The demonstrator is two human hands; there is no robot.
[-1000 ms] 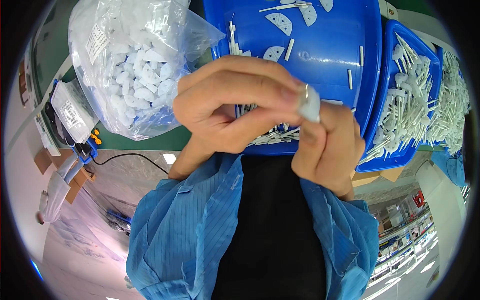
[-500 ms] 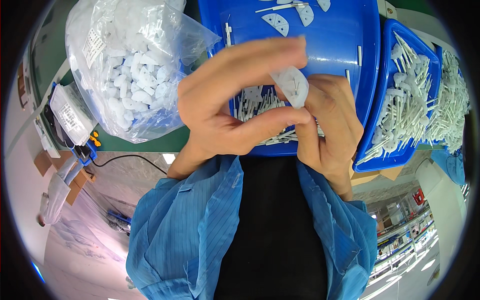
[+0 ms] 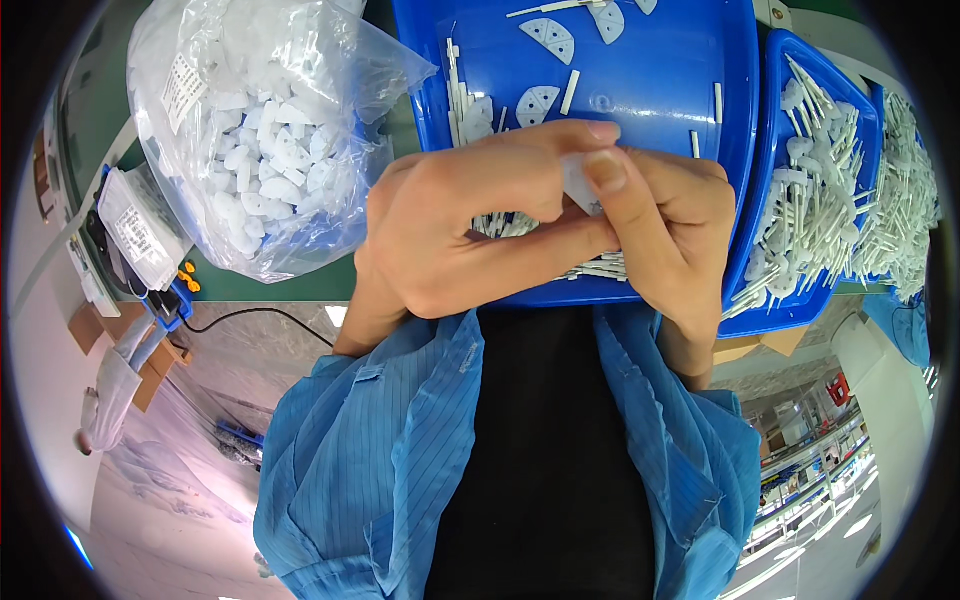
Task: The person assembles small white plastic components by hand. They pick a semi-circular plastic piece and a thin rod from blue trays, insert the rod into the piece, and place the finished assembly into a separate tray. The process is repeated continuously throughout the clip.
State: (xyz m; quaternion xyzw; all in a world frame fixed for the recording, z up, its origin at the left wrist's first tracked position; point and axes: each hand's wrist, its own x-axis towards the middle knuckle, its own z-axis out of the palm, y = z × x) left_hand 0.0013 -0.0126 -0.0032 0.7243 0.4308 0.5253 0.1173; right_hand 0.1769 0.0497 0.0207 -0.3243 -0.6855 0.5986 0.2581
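Observation:
Above the large blue tray (image 3: pixel 655 60), both of my hands meet around a small translucent white half-round plastic piece (image 3: pixel 580 188). My left hand (image 3: pixel 450 215) is closed, its fingers and thumb on the piece from the left. From the other side, my right hand (image 3: pixel 680 215) presses its thumb on the piece, with its fingers curled behind. Most of the piece is hidden by fingers. Thin white rods (image 3: pixel 600 267) lie in the tray's near end below my hands. Several loose half-round pieces (image 3: pixel 547 41) with small dark holes lie farther back in it.
On the left stands a clear plastic bag (image 3: pixel 285 170) full of white plastic pieces. To the right, a smaller blue tray (image 3: pixel 775 165) holds a heap of rods joined to half-round pieces, and another heap (image 3: pixel 900 205) lies beyond it. A labelled white packet (image 3: pixel 143 225) sits far left.
My left fingers have come down and closed over the half-round piece, and my right thumb now lies across it. More of the tray behind my hands shows.

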